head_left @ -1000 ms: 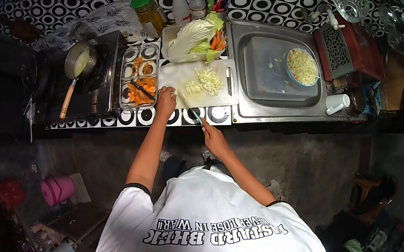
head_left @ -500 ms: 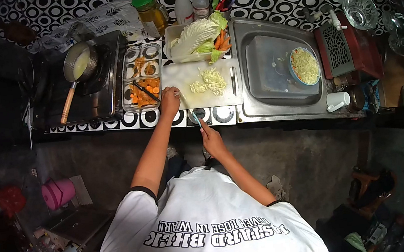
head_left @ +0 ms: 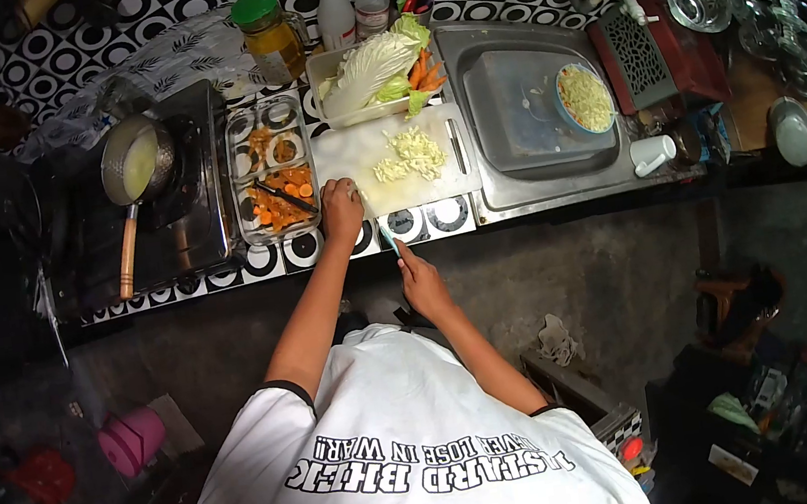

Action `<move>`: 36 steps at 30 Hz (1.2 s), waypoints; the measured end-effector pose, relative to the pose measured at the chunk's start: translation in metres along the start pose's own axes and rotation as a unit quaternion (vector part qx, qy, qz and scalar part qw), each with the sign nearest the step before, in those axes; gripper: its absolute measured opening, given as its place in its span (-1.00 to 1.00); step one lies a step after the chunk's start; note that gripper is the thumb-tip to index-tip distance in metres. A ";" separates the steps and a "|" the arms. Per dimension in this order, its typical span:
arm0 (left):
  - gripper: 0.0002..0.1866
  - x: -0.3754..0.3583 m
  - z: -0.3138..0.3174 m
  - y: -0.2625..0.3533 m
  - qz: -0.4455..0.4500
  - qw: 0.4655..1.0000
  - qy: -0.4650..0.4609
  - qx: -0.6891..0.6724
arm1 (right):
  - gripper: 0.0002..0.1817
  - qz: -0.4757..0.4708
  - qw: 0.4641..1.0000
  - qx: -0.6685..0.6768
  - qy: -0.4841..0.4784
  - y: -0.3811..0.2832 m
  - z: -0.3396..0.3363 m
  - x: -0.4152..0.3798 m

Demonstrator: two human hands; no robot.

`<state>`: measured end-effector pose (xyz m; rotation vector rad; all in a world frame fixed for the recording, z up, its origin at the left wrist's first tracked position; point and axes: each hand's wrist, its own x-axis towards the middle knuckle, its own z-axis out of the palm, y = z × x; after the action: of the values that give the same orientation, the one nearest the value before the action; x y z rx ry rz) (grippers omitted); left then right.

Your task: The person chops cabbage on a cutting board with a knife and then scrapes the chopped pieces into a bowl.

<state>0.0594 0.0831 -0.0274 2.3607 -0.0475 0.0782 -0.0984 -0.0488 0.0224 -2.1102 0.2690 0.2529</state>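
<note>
Black-and-white tiled surface (head_left: 439, 215) carries a cutting board (head_left: 366, 151) with chopped cabbage (head_left: 410, 154). Left hand (head_left: 341, 209) rests at its edge, fingers apparently curled; right hand (head_left: 421, 280) grips a knife (head_left: 382, 229).

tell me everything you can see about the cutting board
The cutting board is a white, plastic-looking rectangle with a slot handle at its right end, lying flat on the patterned counter between a glass tray and the sink. A loose pile of chopped cabbage sits on it. The left hand rests at its near left corner.
</note>
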 end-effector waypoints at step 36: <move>-0.89 0.006 -0.013 0.004 0.106 0.986 -0.062 0.110 | -0.50 -0.010 0.998 0.059 0.027 -0.001 0.017 -0.005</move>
<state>0.0642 0.0891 -0.0153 2.5708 -0.3682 0.0400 -0.1046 -0.0332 0.0155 -2.0042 0.2892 0.1639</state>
